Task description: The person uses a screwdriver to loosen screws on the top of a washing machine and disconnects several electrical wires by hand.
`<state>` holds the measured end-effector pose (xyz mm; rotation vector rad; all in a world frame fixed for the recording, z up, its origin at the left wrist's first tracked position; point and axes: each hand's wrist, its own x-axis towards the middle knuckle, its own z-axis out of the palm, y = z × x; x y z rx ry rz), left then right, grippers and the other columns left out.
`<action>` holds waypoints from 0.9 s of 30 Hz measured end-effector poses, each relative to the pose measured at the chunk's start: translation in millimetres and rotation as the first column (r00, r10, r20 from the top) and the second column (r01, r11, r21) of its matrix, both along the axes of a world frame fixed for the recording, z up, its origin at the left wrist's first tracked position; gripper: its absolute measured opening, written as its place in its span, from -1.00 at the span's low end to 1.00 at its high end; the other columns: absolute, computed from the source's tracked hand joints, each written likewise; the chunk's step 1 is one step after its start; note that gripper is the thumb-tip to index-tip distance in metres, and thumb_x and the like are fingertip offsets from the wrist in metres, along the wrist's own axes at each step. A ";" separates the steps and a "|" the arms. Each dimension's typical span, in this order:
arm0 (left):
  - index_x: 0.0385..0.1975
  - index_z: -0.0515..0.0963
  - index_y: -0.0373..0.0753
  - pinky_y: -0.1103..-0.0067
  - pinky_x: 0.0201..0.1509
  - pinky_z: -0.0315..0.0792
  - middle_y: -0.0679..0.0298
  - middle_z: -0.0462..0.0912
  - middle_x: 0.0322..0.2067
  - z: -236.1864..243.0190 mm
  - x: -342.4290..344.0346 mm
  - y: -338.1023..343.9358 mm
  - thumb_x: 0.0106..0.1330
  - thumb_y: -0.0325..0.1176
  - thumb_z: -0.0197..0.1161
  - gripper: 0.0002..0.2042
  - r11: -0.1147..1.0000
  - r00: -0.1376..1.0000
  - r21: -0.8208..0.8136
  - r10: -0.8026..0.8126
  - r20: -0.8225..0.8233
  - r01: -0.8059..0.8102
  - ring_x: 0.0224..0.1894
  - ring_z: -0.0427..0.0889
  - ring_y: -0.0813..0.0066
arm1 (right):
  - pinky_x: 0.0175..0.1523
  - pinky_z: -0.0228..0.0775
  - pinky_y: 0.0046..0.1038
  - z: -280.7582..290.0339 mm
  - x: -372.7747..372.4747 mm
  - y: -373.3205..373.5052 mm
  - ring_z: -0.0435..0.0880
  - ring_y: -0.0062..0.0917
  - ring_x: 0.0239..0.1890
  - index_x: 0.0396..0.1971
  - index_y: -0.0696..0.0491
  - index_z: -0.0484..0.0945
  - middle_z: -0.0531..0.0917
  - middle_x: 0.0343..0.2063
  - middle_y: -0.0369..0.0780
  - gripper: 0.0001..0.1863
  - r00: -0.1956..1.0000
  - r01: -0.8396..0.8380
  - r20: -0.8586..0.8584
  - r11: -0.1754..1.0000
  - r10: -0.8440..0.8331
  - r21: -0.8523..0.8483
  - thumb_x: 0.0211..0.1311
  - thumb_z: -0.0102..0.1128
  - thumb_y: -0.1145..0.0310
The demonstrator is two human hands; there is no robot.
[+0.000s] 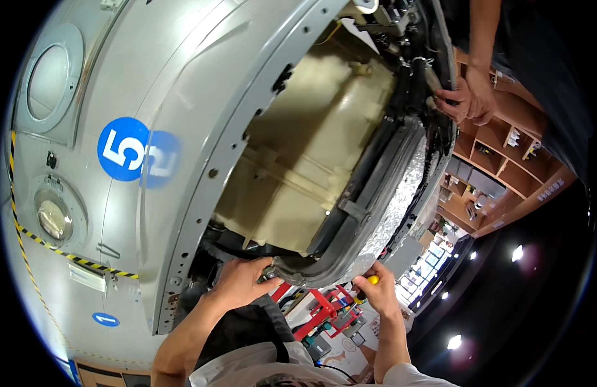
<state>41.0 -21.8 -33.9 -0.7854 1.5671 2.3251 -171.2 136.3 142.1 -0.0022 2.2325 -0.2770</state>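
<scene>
Two wearer's hands: one left hand [239, 282], one right hand [379, 290]; two co-worker's hands [462, 103]; one yellow-and-black-handled tool [374, 280]; one black curved frame [351, 240]; one crinkled silver foil sheet [402, 195]; one cream moulded plastic part [311, 155]; two blue round markers [123, 149].

The housing [311, 161] lies in the middle, between the rail [213, 173] on its left and the trim [360, 226] on its right. At the trim's near end, the left hand [239, 282] is at the left corner and the right hand [378, 293] to the right, a tool [374, 279] in it. A co-worker's hands [465, 102] are at the upper right, before the shelves [505, 155]. Left of the rail lies a disc [120, 149]
</scene>
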 end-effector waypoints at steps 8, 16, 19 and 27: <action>-0.20 0.58 -0.23 0.44 -0.53 0.33 0.23 0.43 -0.73 2.8 -2.8 -6.6 0.04 -0.13 0.38 -0.61 0.994 0.993 0.011 -0.113 0.018 0.113 -0.67 0.44 0.32 | -0.41 0.37 -0.63 2.3 -1.8 -7.3 0.52 -0.72 -0.50 -0.28 0.21 0.50 0.59 -0.52 -0.29 -0.70 1.000 -0.025 0.006 0.998 0.025 0.051 0.08 0.39 0.38; -0.24 0.59 -0.27 0.51 -0.59 0.27 0.23 0.36 -0.78 4.6 -4.2 -5.3 0.01 -0.19 0.42 -0.63 0.999 0.999 -0.010 -0.043 0.024 0.043 -0.74 0.34 0.43 | -0.37 0.37 -0.58 2.1 -6.7 -7.6 0.50 -0.69 -0.47 -0.25 0.23 0.54 0.62 -0.52 -0.27 -0.62 0.999 -0.054 0.001 0.999 0.054 0.005 0.04 0.43 0.28; -0.22 0.58 -0.29 0.54 -0.61 0.24 0.24 0.33 -0.79 1.1 -3.1 -2.8 0.00 -0.24 0.43 -0.63 0.999 0.998 0.000 -0.042 0.039 0.042 -0.75 0.29 0.49 | -0.34 0.39 -0.56 -2.2 -2.9 -8.7 0.51 -0.68 -0.47 -0.20 0.22 0.55 0.65 -0.49 -0.26 -0.57 0.997 -0.075 -0.026 0.995 0.073 -0.066 0.04 0.43 0.25; -0.19 0.56 -0.35 0.58 -0.63 0.17 0.29 0.29 -0.80 0.8 -2.8 -3.0 0.03 -0.27 0.44 -0.61 0.996 0.995 0.056 -0.069 0.076 0.065 -0.74 0.19 0.60 | -0.34 0.39 -0.54 0.1 -4.0 -7.4 0.52 -0.67 -0.48 -0.19 0.22 0.55 0.64 -0.52 -0.22 -0.53 0.996 -0.091 -0.008 0.996 0.091 -0.024 0.04 0.43 0.16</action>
